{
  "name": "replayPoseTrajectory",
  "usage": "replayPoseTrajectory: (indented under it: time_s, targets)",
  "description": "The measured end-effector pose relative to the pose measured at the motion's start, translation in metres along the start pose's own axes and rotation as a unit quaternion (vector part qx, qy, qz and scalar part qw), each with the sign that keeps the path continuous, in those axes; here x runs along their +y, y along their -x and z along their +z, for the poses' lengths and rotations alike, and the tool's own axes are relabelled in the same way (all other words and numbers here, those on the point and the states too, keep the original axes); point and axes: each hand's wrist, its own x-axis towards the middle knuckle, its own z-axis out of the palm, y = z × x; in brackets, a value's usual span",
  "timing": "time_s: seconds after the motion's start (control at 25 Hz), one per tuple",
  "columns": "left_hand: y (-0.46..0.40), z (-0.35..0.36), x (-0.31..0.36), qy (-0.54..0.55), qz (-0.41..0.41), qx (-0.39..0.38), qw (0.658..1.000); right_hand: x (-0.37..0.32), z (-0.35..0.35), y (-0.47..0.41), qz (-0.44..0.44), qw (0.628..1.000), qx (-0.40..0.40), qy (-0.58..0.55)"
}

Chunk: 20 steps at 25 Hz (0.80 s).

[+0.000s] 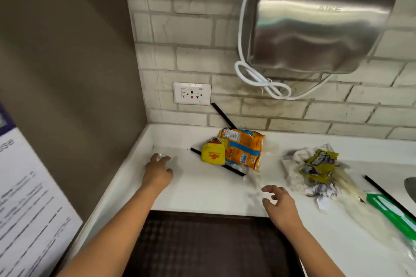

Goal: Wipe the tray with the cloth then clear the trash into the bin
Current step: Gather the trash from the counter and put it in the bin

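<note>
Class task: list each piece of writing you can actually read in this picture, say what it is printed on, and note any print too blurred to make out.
"AIKE": embossed on the steel hand dryer.
"250V": faint, on the wall socket.
Orange snack bag: print too blurred.
Yellow packet: red logo, unreadable.
Green-yellow wrapper: lettering blurred.
Paper notice: lines of text, blurred.

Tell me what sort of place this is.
Probably a shared pantry or washroom counter: a steel hand dryer on the brick-tile wall, a wall socket below it, and snack wrappers littering the white counter.
</note>
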Motion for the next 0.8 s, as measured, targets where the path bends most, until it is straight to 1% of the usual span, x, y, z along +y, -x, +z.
replayPoseTrajectory:
  time_s: [0.12, 0.16, 0.28, 0.36, 0.4, 0.44, 0.52, 0.56, 0.68, 0.76, 0.8]
  targets:
    - [-0.029, 0.008, -0.004, -0.111, 0.007, -0.017, 0.994, 0.002, 0.009, -0.031, -0.002, 0.999, -0.003, 0.034]
    - [-0.037, 0.009, -0.005, -0.126, 0.007, -0.013, 0.992, 0.001, 0.011, -0.043, -0.004, 0.999, 0.007, 0.037]
    - [-0.057, 0.014, -0.013, -0.132, -0.008, -0.002, 0.991, -0.009, 0.011, -0.077, -0.006, 0.999, 0.044, 0.024]
    - [-0.063, 0.017, -0.015, -0.135, -0.018, 0.020, 0.991, -0.017, 0.010, -0.096, -0.013, 0.997, 0.075, 0.018]
    - [-0.065, 0.020, -0.013, -0.105, -0.019, 0.032, 0.994, -0.021, 0.010, -0.104, -0.020, 0.995, 0.092, 0.015]
    - [-0.064, 0.024, -0.008, -0.047, -0.012, 0.041, 0.998, -0.024, 0.010, -0.112, -0.026, 0.994, 0.104, 0.008]
    - [-0.063, 0.032, 0.012, 0.093, 0.032, 0.039, 0.994, -0.027, 0.012, -0.126, -0.012, 0.994, 0.107, -0.022]
    - [-0.064, 0.036, 0.023, 0.130, 0.063, 0.029, 0.989, -0.028, 0.015, -0.131, 0.005, 0.994, 0.108, -0.034]
    - [-0.074, 0.052, 0.057, 0.129, 0.142, -0.012, 0.981, -0.026, 0.024, -0.138, 0.031, 0.993, 0.113, -0.013]
    - [-0.082, 0.063, 0.072, 0.138, 0.160, -0.016, 0.977, -0.026, 0.027, -0.137, 0.040, 0.994, 0.098, -0.035]
    - [-0.087, 0.068, 0.076, 0.142, 0.152, -0.016, 0.978, -0.027, 0.027, -0.135, 0.048, 0.993, 0.086, -0.057]
